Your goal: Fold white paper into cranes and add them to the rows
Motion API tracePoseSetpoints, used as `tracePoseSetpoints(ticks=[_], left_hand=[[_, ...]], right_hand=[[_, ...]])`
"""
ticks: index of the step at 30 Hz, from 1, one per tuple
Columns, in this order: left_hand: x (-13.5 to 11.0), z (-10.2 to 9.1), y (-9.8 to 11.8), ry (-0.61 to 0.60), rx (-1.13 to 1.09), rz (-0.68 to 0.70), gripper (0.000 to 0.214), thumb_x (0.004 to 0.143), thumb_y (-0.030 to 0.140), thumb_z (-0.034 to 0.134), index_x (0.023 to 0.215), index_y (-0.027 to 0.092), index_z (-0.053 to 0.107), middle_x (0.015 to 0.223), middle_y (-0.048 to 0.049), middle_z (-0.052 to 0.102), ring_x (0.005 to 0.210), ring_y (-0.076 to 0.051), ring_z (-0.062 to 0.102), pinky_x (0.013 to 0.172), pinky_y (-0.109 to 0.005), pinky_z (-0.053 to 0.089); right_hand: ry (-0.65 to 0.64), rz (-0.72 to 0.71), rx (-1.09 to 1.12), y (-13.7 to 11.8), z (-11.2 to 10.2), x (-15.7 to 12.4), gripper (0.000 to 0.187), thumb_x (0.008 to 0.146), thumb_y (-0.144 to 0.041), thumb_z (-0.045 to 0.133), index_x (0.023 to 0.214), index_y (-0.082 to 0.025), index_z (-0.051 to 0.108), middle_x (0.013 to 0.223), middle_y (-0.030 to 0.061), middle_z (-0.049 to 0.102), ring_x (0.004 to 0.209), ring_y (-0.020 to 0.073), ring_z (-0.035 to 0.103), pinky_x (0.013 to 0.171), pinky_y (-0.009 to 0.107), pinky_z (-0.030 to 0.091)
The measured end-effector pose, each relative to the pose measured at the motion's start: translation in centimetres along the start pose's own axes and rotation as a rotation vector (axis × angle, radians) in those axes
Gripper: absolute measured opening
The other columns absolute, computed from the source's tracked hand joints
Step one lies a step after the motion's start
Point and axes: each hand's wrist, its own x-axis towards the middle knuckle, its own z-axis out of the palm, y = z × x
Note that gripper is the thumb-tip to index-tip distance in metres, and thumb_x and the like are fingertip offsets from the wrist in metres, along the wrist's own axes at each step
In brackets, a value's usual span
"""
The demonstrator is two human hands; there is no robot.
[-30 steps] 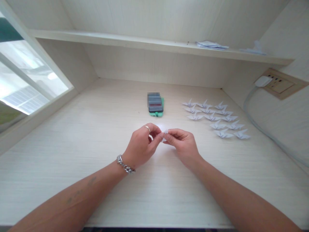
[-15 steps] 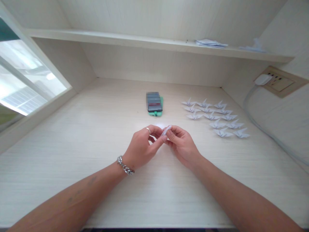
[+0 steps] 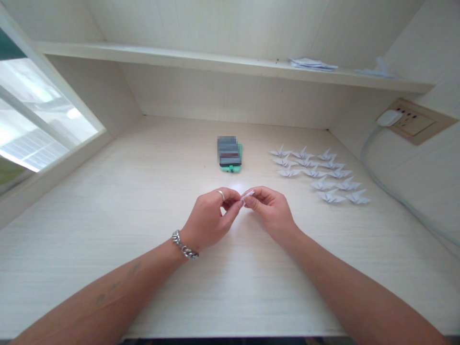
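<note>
A small folded piece of white paper (image 3: 247,195) is pinched between my two hands above the desk. My left hand (image 3: 214,215), with a ring on one finger and a chain bracelet at the wrist, grips its left end between thumb and fingertips. On the other side, my right hand (image 3: 271,209) holds it with thumb on top and curled fingers behind. Fingers cover much of the paper, so its full shape is hidden. To the right of my hands, several white paper cranes (image 3: 313,171) stand in rows on the desk.
A phone (image 3: 229,152) with a blurred screen lies on a green holder (image 3: 232,168) beyond my hands. Folded papers (image 3: 312,64) rest on the shelf (image 3: 179,57). At the right wall, a white plug (image 3: 389,118) sits in the socket, its cable (image 3: 381,184) trailing along the desk's edge.
The folded paper has turned to a flatter angle between my fingertips. My left thumb has shifted slightly left along it. The cranes and phone stay in place.
</note>
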Motion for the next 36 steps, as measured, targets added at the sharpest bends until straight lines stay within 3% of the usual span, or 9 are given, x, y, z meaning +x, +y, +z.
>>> tracePoseSetpoints(ticks=[20,24,30,36], left_hand=[[0.03,-0.15,-0.33,-0.036,0.032,0.045,0.005,0.085,0.018,0.06,0.083,0.016,0.065,0.074,-0.0015,0.069,0.062,-0.01,0.06,0.063,-0.023,0.048],[0.04,-0.21,-0.12,-0.066,0.001,0.012,0.006,0.085,0.018,0.059,0.083,0.016,0.064,0.073,-0.0011,0.069,0.062,-0.01,0.06,0.063,-0.022,0.048],[0.04,-0.18,-0.16,-0.083,-0.026,-0.027,0.008,0.086,0.022,0.059,0.083,0.017,0.064,0.072,-0.0015,0.069,0.062,-0.011,0.06,0.062,-0.023,0.049],[0.0,0.15,-0.72,-0.11,-0.231,-0.151,0.016,0.084,0.029,0.062,0.093,0.015,0.065,0.083,-0.0055,0.071,0.073,-0.014,0.066,0.068,-0.026,0.055]], right_hand=[[0.021,0.083,0.058,-0.78,-0.43,0.18,0.016,0.065,-0.032,0.081,0.071,-0.02,0.073,0.075,0.0018,0.07,0.072,0.0141,0.061,0.073,0.029,0.049],[0.011,0.093,0.083,-0.96,-0.68,0.12,0.021,0.077,-0.041,0.071,0.075,-0.02,0.072,0.08,0.0025,0.07,0.076,0.0145,0.062,0.074,0.03,0.05],[-0.012,0.037,-0.083,-0.68,-0.64,0.02,0.021,0.069,-0.036,0.078,0.078,-0.019,0.07,0.076,0.0021,0.069,0.07,0.015,0.06,0.069,0.029,0.047],[0.078,0.049,-0.123,-0.72,-0.44,0.14,0.024,0.07,-0.04,0.076,0.07,-0.017,0.068,0.064,0.0006,0.065,0.061,0.0132,0.057,0.061,0.028,0.046]])
